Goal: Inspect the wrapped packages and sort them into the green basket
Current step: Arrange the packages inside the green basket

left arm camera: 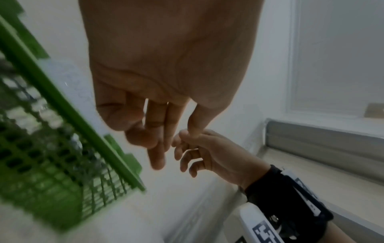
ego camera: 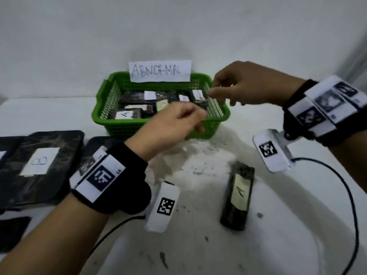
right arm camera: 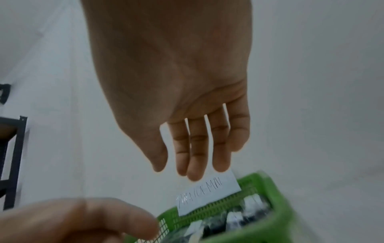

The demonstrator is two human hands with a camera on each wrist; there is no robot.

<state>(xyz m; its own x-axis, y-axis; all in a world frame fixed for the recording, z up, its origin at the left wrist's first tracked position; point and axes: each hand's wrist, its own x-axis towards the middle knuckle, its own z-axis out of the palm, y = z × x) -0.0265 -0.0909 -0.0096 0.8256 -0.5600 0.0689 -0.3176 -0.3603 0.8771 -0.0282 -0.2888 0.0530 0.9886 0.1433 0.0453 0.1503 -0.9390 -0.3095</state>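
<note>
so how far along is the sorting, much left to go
Several wrapped packages already lie in the green basket under the ABNORMAL sign. Nothing is in hand: the left hand and right hand hang empty over the basket with loose fingers. Left on the table: one narrow package marked A and a larger package marked B in a stack at the left.

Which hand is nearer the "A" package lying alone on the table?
Left. The left hand hovers at the green basket's near rim, above and left of the package. The right hand is farther back, over the basket's right side.
</note>
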